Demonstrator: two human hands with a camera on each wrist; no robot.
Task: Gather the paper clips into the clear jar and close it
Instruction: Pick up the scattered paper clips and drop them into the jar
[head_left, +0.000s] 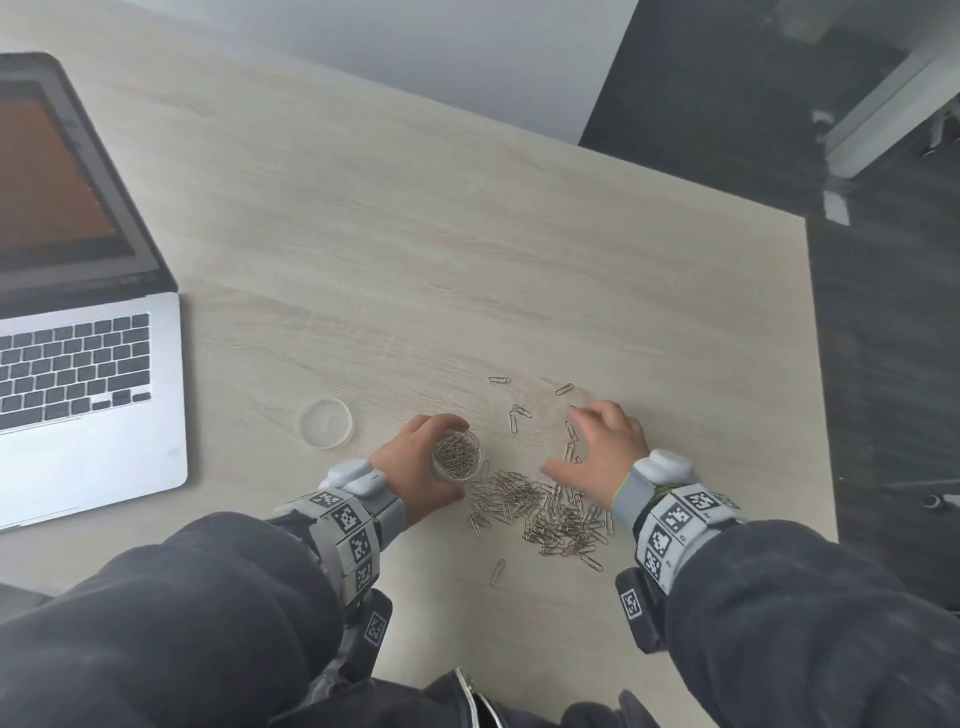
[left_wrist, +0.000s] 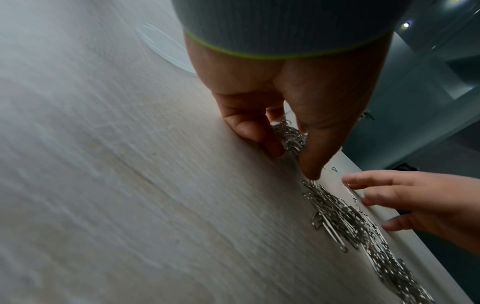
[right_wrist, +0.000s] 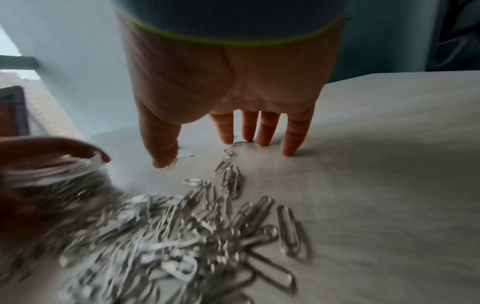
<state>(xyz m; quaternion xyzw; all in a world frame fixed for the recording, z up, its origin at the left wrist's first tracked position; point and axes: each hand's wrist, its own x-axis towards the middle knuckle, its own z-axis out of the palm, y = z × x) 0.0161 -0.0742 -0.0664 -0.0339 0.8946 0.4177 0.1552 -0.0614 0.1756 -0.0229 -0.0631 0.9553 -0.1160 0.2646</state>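
Between the hands, clips heaped just right of the jar; left hand wrapped round it, right hand spread, fingertips down, nearer the strays.

Office: laptop on wood-grain desk, paper clips.

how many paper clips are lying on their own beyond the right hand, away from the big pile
4: one farthest out, one to its right, and two side by side nearer the jar. The right hand may hide more.
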